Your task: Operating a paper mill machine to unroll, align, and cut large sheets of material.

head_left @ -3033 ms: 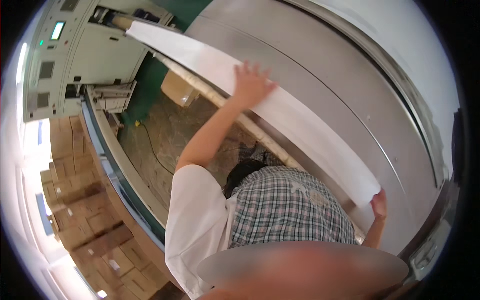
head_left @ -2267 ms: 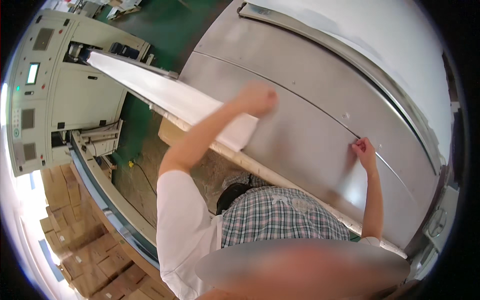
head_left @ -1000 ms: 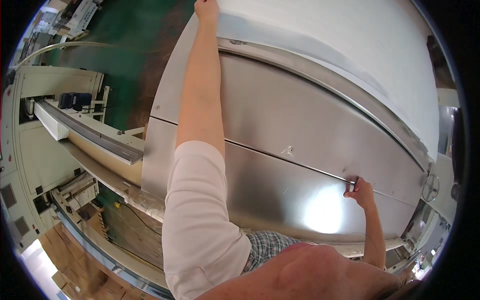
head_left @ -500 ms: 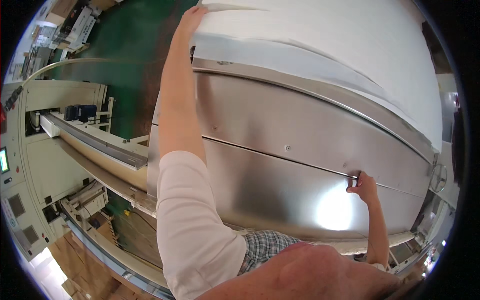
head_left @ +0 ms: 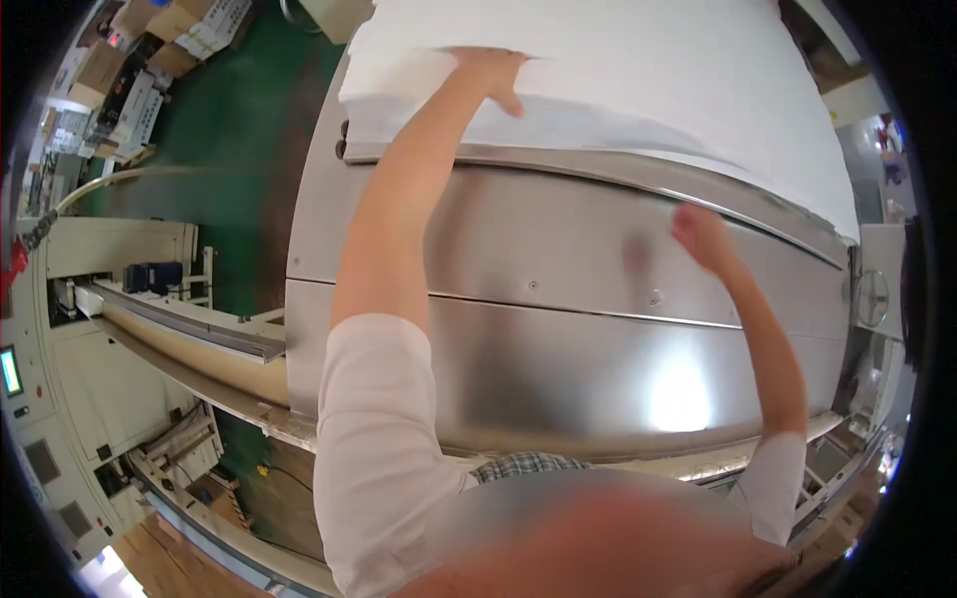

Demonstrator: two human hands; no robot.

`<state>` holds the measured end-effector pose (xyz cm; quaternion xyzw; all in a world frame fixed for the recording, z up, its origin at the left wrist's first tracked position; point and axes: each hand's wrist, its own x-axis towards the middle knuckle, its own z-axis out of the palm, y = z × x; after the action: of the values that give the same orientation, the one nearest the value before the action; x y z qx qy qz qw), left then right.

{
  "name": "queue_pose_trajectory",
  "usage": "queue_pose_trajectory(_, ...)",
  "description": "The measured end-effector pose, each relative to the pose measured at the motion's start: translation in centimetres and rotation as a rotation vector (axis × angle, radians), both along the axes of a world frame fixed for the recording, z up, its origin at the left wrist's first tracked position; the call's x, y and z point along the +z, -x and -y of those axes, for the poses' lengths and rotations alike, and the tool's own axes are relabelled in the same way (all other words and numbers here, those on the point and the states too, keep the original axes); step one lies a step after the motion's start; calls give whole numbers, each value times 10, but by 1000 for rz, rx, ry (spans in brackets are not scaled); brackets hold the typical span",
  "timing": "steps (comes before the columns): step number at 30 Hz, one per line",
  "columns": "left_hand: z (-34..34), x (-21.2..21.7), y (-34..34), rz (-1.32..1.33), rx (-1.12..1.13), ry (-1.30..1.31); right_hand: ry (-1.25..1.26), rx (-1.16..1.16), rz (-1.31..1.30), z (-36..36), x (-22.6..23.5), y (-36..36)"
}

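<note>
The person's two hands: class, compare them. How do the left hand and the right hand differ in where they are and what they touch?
The left hand lies far out, flat on the white sheet stack; the right hand is nearer, over the bare steel table. The left hand looks sharp, fingers spread on paper; the right hand is blurred, and whether it touches the metal cannot be told. Both are bare and hold nothing.

Green floor (head_left: 234,149), beige machine (head_left: 100,399), cardboard boxes (head_left: 159,25).

The right hand (head_left: 701,234) is motion-blurred, so its grip cannot be told; the white sheet stack (head_left: 638,90) runs off the far edge.
</note>
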<state>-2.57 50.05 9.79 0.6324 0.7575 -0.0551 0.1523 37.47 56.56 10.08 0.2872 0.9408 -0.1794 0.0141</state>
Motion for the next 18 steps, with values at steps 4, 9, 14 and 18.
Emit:
queue_pose_trajectory(4, 20, 3, -18, -66, 73, -96, -75, 221, -408, -5, 21, 164)
queue_pose_trajectory(9, 18, 20, -48, -81, 117, -75, -157, 166, -169, -36, 9, 222)
queue_pose_trajectory(14, 21, 11, -20, -184, 239, 87, -170, -133, 253, -128, 5, 114)
queue_pose_trajectory(18, 19, 13, -24, -181, 345, 182, -141, -174, 294, -185, 18, 11)
